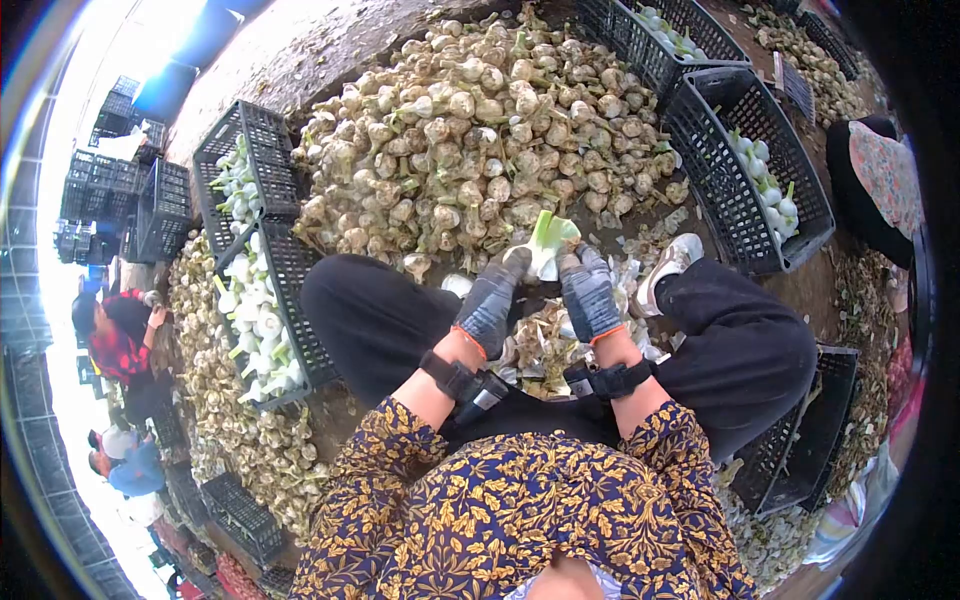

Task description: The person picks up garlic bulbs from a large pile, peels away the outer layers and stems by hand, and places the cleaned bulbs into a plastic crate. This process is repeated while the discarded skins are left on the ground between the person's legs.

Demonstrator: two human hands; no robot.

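Observation:
A white garlic bulb [545, 262] with a pale green cut stem [548, 228] is held up between my two gloved hands, in front of my lap. My left hand [490, 305] has its fingers closed on the bulb's left side. On the other side, my right hand [591, 298] pinches at the bulb's edge with thumb and fingers bent. Both gloves are grey with orange cuffs. Loose peeled skins [545, 345] lie below, between my legs. Just beyond my hands rises a large heap of unpeeled garlic [480, 130].
Black crates of cleaned white garlic stand at left [262, 310] and right [750, 165]. Another black crate [800, 440] sits by my right knee. More garlic [215, 370] lies left. People work at left [120, 335], and a person in patterned cloth [885, 170] sits at right.

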